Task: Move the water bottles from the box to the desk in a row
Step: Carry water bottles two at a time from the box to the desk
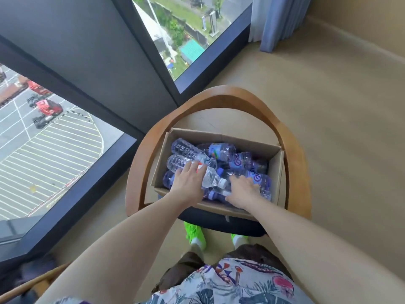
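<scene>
An open cardboard box [276, 170] sits on a wooden armchair's seat, filled with several plastic water bottles lying in a heap. My left hand [186, 183] lies over a clear bottle with a white cap [210, 176], its fingers curling round the bottle's middle. Over at the box's near right side, my right hand [242, 189] reaches onto a blue-labelled bottle [262, 183], fingers bent over it. Other blue-labelled bottles [221, 151] lie further back in the box. No desk is in view.
The chair's curved wooden frame [219, 95] rings the box. Floor-to-ceiling windows [54, 139] stand to the left and behind, a blue curtain [278, 20] at the back right. Beige floor spreads to the right. Another chair's wooden arm [28, 286] shows at the bottom left.
</scene>
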A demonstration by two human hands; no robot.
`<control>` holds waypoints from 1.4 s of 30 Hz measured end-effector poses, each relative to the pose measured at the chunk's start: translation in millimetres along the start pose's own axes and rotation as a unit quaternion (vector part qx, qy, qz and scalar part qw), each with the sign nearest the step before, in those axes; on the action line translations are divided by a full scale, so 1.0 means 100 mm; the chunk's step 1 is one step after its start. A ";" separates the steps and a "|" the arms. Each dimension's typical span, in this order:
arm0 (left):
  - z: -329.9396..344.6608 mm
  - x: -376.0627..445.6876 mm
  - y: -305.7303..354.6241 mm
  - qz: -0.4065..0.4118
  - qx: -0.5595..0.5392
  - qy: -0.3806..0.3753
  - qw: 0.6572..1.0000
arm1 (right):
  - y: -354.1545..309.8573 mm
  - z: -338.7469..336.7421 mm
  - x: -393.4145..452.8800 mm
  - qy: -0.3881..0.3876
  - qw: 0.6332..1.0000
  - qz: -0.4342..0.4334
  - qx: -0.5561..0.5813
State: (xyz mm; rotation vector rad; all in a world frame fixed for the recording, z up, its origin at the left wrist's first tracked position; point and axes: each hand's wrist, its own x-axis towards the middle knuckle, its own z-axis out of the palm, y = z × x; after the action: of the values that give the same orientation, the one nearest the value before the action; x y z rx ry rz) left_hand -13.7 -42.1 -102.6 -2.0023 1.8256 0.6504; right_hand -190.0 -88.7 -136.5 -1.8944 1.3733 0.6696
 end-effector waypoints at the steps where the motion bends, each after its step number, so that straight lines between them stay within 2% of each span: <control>1: 0.02 0.05 -0.02 0.006 0.000 -0.008 1.000 | 0.00 0.02 0.04 -0.004 1.000 0.005 -0.006; 7: 0.10 0.35 -0.25 0.061 0.012 -0.030 0.998 | -0.01 0.23 0.23 0.039 0.998 0.032 -0.029; 13: 0.13 0.67 -0.56 0.162 0.050 -0.030 0.985 | -0.14 0.46 0.32 0.102 0.990 0.084 -0.048; 19: -0.04 0.87 -0.63 0.212 0.068 -0.077 0.972 | -0.25 0.41 0.33 0.092 0.984 0.137 -0.060; 24: -0.13 0.83 -0.68 0.295 0.098 -0.101 0.945 | -0.34 0.27 0.19 0.086 0.984 0.143 -0.064; 29: -0.25 0.83 -0.72 0.347 0.145 -0.159 0.913 | -0.38 0.14 -0.06 0.100 0.985 0.138 -0.036; 32: -0.42 0.84 -0.64 0.329 0.151 -0.208 0.909 | -0.35 0.01 -0.21 0.134 0.981 0.139 0.012; 37: -0.78 0.82 -0.49 0.210 0.010 -0.271 0.939 | -0.24 -0.26 -0.47 0.148 0.965 0.182 0.116; 39: -0.95 0.82 -0.36 0.194 -0.034 -0.288 0.937 | -0.14 -0.32 -0.62 0.146 0.935 0.227 0.231; 42: -1.19 0.78 -0.09 0.191 -0.110 -0.311 0.925 | 0.06 -0.33 -0.91 0.180 0.856 0.286 0.392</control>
State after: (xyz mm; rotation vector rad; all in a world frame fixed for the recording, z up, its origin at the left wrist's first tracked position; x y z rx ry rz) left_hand 11.4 -170.8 -47.0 -1.3099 1.7795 1.4679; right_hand -223.5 -61.5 -49.3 -0.9669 2.0744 -0.0481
